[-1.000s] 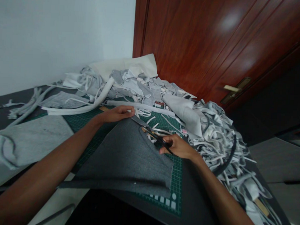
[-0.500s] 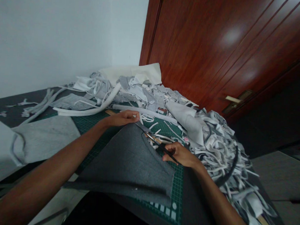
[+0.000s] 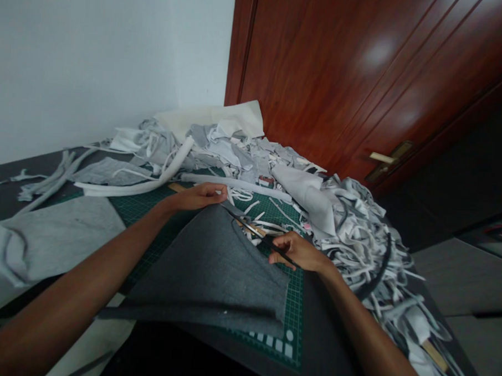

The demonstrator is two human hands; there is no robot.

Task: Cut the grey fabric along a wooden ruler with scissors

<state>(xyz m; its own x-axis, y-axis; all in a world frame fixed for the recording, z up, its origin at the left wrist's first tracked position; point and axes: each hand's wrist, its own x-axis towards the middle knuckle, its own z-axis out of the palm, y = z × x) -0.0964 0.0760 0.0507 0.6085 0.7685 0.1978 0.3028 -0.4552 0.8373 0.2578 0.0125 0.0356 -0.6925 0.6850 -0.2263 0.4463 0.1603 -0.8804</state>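
A dark grey piece of fabric (image 3: 214, 264) is spread over the green cutting mat (image 3: 294, 312), its near edge hanging toward my lap. My left hand (image 3: 207, 196) pinches the far corner of this fabric. Around the handles of a pair of scissors (image 3: 269, 243) my right hand (image 3: 298, 251) is closed. The scissor blades lie along the fabric's right edge and point toward my left fingertips. A narrow strip of fabric stands off from that edge near the blade tips. How far apart the blades are is hard to make out.
Piled grey and white scraps (image 3: 353, 231) cover the table's right side and back. A light grey fabric piece (image 3: 66, 232) lies at left, with a white padded strip (image 3: 151, 186) beyond. A wall and a wooden door (image 3: 322, 75) stand behind.
The whole view has shifted slightly, so things appear a little further left. Both hands keep their holds, and the scissor blades remain at the fabric's far corner.
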